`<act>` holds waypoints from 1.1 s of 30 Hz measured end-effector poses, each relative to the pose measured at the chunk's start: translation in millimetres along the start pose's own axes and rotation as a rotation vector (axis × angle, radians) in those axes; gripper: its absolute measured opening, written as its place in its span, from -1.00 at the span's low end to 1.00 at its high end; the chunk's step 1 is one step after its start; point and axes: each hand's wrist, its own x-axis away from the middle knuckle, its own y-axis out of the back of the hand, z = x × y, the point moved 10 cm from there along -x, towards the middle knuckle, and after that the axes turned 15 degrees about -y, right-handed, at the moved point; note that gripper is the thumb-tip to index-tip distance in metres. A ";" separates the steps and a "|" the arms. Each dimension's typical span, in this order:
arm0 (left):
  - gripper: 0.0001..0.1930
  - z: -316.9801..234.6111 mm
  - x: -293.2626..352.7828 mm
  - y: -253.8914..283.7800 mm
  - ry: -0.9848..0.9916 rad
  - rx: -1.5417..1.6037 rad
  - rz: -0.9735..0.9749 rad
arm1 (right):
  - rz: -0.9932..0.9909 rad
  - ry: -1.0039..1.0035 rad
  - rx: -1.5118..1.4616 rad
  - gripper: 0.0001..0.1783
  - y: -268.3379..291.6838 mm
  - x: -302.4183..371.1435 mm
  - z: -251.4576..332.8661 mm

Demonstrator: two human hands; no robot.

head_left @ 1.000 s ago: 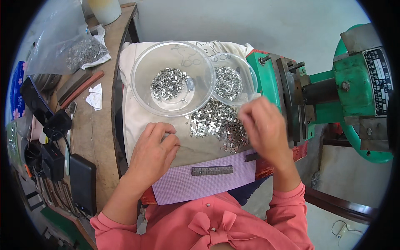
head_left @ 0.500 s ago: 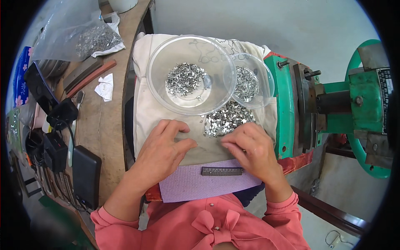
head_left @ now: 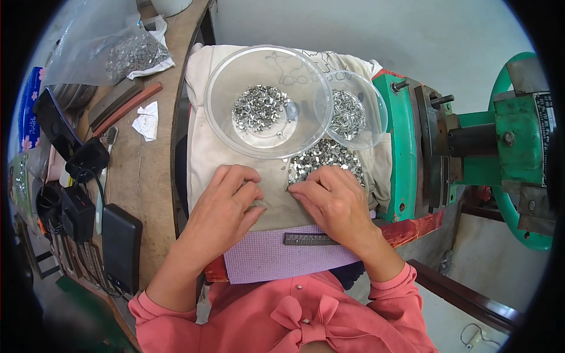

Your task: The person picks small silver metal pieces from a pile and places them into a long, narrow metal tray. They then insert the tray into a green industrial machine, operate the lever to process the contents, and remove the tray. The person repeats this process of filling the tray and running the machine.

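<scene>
A pile of small shiny metal pieces (head_left: 318, 160) lies on the beige cloth (head_left: 276, 212). My right hand (head_left: 335, 200) is at the near edge of this pile, its thumb and index finger pinched together; whatever is between the tips is too small to make out. Left of it, my left hand (head_left: 220, 203) hovers over the cloth, fingers loosely bent, with a small gap between thumb and index finger. Beyond my hands stands a large clear plastic tub (head_left: 220, 132) holding metal pieces (head_left: 259, 109). A smaller clear tub (head_left: 376, 132) beside it contains slender metal pieces (head_left: 347, 115).
A short dark ruler (head_left: 309, 239) rests on a purple mat (head_left: 265, 259) near me. A green machine (head_left: 406, 153) with a handwheel (head_left: 500, 217) borders the right side. The wooden bench (head_left: 138, 182) at left carries a black power bank (head_left: 122, 247), whetstone-like bars (head_left: 126, 110) and a plastic bag (head_left: 129, 56).
My right hand has moved left along the near edge of the pile, its pinch nearer my left hand. My left hand has shifted slightly left, and its thumb and fingers have drawn closer together.
</scene>
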 end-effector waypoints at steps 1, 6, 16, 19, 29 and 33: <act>-0.77 1.0 1.6 0.7 0.010 0.009 0.000 | -0.008 0.004 0.017 -0.87 0.2 -0.7 2.1; -0.77 0.2 3.8 3.2 0.011 0.023 0.026 | -0.040 0.004 0.105 -0.83 0.6 -1.6 9.5; -0.78 -5.0 1.7 2.9 -0.024 -0.068 -0.028 | -0.019 -0.033 0.098 -0.85 0.1 -2.4 7.6; -0.79 -6.5 -1.2 0.6 -0.007 -0.127 -0.044 | -0.030 -0.050 0.098 -0.84 2.5 0.0 6.4; -0.81 -10.5 -4.9 -0.5 -0.058 -0.216 -0.115 | 0.025 -0.091 -0.133 -0.79 29.9 45.0 -0.9; -0.81 -19.5 -5.4 -2.6 -0.062 -0.199 -0.100 | 0.050 -0.126 -0.092 -0.79 20.7 66.1 -1.2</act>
